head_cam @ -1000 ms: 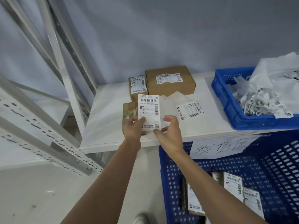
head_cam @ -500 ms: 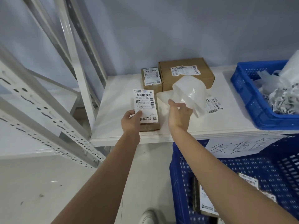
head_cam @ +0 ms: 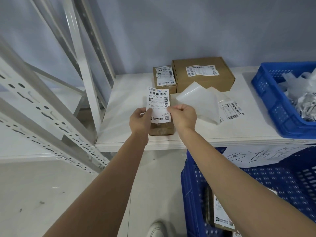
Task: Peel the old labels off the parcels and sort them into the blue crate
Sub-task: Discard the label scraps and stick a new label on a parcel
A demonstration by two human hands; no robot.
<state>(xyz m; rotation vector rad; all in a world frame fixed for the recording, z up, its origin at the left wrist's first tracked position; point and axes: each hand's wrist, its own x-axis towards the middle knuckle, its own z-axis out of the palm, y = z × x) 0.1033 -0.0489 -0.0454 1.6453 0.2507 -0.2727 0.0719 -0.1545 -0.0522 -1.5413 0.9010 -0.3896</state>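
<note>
Both hands hold a white label [head_cam: 158, 104] printed with barcodes, flat above a small brown parcel [head_cam: 161, 131] near the shelf's front edge. My left hand [head_cam: 139, 120] grips the label's left edge. My right hand [head_cam: 182, 117] pinches its right edge. Most of the parcel is hidden under the label and my hands. A blue crate [head_cam: 196, 185] below the shelf, at the lower right, holds labelled parcels [head_cam: 222, 214].
On the white shelf [head_cam: 123, 127] behind my hands stand a small brown box [head_cam: 164, 77] and a larger one [head_cam: 203, 74], both labelled. A translucent backing sheet [head_cam: 200, 101] and a loose label [head_cam: 230, 109] lie beside them. A second blue crate [head_cam: 266, 93] holds crumpled paper. White racking [head_cam: 51, 120] stands left.
My right hand has let go of the translucent sheet, which now lies on the shelf, and has moved left onto the label's right edge. The label now extends past the parcel's far end.
</note>
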